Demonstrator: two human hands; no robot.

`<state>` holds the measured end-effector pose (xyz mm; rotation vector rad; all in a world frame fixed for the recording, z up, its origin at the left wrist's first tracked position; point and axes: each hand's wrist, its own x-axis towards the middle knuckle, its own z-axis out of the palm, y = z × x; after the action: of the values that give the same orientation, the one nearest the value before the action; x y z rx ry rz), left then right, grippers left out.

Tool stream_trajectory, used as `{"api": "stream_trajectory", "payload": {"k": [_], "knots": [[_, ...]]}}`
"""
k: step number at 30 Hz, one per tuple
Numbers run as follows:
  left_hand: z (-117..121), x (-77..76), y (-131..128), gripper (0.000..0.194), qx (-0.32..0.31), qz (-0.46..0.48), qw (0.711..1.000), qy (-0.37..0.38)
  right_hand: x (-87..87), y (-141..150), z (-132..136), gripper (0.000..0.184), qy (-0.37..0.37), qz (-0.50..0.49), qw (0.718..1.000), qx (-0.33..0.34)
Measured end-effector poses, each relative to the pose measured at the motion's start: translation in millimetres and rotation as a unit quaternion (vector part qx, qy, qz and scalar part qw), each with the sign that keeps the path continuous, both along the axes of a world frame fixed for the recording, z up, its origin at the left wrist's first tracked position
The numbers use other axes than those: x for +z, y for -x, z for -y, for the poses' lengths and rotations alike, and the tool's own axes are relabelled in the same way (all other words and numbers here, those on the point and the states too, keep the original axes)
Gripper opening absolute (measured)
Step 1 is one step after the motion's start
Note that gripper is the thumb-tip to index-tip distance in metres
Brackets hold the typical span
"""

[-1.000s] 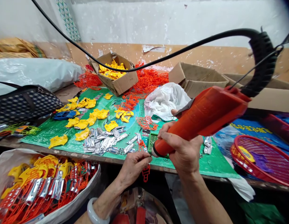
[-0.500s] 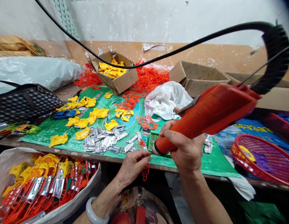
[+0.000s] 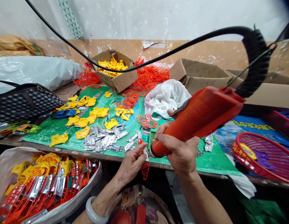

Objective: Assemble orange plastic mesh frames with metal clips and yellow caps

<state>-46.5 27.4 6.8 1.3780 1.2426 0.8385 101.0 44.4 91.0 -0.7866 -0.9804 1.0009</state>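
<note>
Your R hand (image 3: 182,153) grips the red driver (image 3: 205,115), nr the red frame (image 3: 145,170). L hand (image 3: 130,165) is at that frame; can't tell if pinching.

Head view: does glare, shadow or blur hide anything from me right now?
Head view: glare flecks the silvery pieces and the plastic-wrapped bundle; deep shadow swallows detail below the green sheet; the upper right corner is dark; the red power tool reads clearly, without obvious motion blur.
</note>
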Motion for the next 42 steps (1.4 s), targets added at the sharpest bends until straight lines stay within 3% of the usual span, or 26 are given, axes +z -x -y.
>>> {"api": "stream_trajectory", "payload": {"k": [12, 22, 30, 42], "knots": [[-0.1, -4.7, -4.6, 0.051, -0.002, 0.042, 0.999, 0.023, 0.1, 2.1, -1.4, 0.013, 0.008, -0.005, 1.000, 0.008], [-1.3, -0.3, -8.4, 0.042, 0.014, 0.058, 0.998, 0.032, -0.8, 1.5, -1.2, 0.008, 0.010, 0.022, 1.000, 0.002], [-5.9, -1.4, -10.6, 0.037, 0.022, 0.056, 0.998, 0.033, 0.2, 3.7, 0.7, 0.016, 0.016, -0.011, 1.000, 0.000], [-9.5, 5.8, -10.3, 0.018, 0.024, 0.053, 0.997, 0.051, 1.8, 7.3, 2.3, 0.010, 0.014, 0.018, 0.999, 0.023]]}}
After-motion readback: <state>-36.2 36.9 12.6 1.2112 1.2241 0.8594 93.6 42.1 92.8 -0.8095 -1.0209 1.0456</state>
